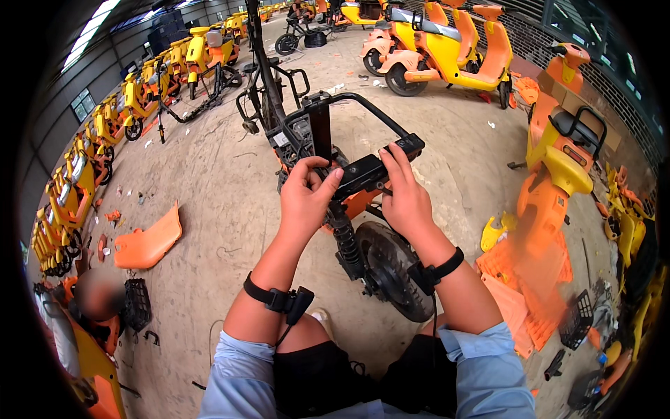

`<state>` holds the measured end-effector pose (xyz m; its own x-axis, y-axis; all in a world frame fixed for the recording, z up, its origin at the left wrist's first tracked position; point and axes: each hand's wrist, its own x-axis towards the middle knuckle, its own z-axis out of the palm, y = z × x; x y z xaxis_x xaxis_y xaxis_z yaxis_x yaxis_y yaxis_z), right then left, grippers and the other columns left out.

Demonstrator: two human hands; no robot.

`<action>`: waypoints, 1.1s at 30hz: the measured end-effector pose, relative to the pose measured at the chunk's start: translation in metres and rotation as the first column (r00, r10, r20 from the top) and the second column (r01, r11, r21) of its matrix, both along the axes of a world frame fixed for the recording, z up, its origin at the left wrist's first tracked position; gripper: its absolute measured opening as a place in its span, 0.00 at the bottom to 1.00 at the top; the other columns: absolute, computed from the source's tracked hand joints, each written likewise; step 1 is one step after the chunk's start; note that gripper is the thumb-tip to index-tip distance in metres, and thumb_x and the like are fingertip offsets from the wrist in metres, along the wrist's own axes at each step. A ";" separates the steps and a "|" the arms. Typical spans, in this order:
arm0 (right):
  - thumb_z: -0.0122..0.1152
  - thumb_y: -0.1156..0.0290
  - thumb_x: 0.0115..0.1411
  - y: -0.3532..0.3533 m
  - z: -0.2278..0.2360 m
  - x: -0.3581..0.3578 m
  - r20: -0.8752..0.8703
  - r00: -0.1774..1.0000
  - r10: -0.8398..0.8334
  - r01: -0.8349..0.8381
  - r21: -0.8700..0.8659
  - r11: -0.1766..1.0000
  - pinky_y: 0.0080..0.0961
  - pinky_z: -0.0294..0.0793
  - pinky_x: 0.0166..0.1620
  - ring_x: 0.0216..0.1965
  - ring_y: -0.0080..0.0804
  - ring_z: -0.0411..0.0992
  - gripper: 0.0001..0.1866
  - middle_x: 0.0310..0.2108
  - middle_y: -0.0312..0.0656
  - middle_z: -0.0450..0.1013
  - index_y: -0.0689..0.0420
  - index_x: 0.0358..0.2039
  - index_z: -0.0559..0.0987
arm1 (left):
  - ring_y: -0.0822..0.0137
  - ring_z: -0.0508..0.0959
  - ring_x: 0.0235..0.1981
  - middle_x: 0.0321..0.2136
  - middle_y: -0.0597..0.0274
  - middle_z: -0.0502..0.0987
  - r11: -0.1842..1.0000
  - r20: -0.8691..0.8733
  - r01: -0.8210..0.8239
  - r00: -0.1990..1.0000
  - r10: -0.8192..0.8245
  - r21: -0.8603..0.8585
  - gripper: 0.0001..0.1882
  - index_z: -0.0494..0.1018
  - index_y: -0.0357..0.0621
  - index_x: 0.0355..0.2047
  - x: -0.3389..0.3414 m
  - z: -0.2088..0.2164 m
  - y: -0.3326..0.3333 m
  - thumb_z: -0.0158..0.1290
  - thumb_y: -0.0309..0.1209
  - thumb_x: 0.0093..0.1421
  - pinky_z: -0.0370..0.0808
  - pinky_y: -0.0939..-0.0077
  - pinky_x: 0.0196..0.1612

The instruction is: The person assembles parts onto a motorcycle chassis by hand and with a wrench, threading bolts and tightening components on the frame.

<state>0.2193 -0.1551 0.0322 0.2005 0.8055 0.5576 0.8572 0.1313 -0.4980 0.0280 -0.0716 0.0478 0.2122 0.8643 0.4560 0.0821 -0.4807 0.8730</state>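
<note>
A stripped electric scooter frame [293, 126] stands before me, its rear wheel [391, 269] near my knees. My left hand [306, 195] pinches the near end of a long black box-shaped part [373, 166] on the frame, thumb on top. My right hand [403, 192] grips the same part from the right, fingers over its upper edge. A black tube rack [363, 108] curves above it. An orange panel [359, 202] and a black spring shock [345, 241] show below my hands. Both wrists wear black straps.
A loose orange body panel [148, 241] lies on the concrete at left. Rows of yellow scooters [105, 133] line the left wall. Orange scooters [447, 49] stand behind and at right [558, 160], with stacked orange panels [523, 293] and black baskets [576, 321]. Another person crouches at lower left [101, 297].
</note>
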 end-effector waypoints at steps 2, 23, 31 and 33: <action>0.57 0.86 0.50 0.001 -0.005 0.004 0.027 0.999 -0.019 0.018 0.016 1.000 0.42 0.82 0.40 0.43 0.49 0.81 0.44 0.74 0.38 0.57 0.49 0.70 0.65 | 0.82 0.61 0.22 0.19 0.77 0.63 1.000 -0.021 0.013 1.000 -0.013 -0.021 0.10 0.82 0.38 0.42 0.000 0.003 -0.002 0.65 0.32 0.65 0.62 0.81 0.26; 0.59 0.83 0.52 -0.006 -0.001 0.010 0.026 1.000 0.015 -0.015 -0.011 1.000 0.44 0.81 0.37 0.40 0.53 0.81 0.43 0.75 0.41 0.55 0.48 0.70 0.64 | 0.83 0.63 0.25 0.22 0.79 0.66 0.991 -0.054 0.123 0.991 -0.125 -0.043 0.11 0.80 0.37 0.46 -0.009 0.001 0.006 0.63 0.31 0.68 0.61 0.83 0.29; 0.59 0.83 0.52 -0.003 -0.008 0.011 0.070 0.998 0.000 -0.005 0.065 0.998 0.44 0.82 0.35 0.39 0.51 0.81 0.43 0.75 0.42 0.56 0.49 0.70 0.64 | 0.83 0.62 0.24 0.21 0.79 0.65 0.995 -0.050 0.097 0.994 -0.096 0.025 0.11 0.80 0.38 0.46 -0.005 0.004 0.001 0.61 0.31 0.69 0.62 0.83 0.28; 0.59 0.83 0.52 -0.003 -0.009 0.011 0.062 0.998 0.001 -0.005 0.065 0.998 0.44 0.82 0.35 0.38 0.52 0.81 0.43 0.75 0.42 0.56 0.49 0.70 0.64 | 0.83 0.62 0.24 0.21 0.79 0.65 0.998 -0.052 0.062 0.997 -0.061 0.006 0.11 0.80 0.38 0.45 -0.005 0.006 0.001 0.63 0.33 0.68 0.62 0.83 0.28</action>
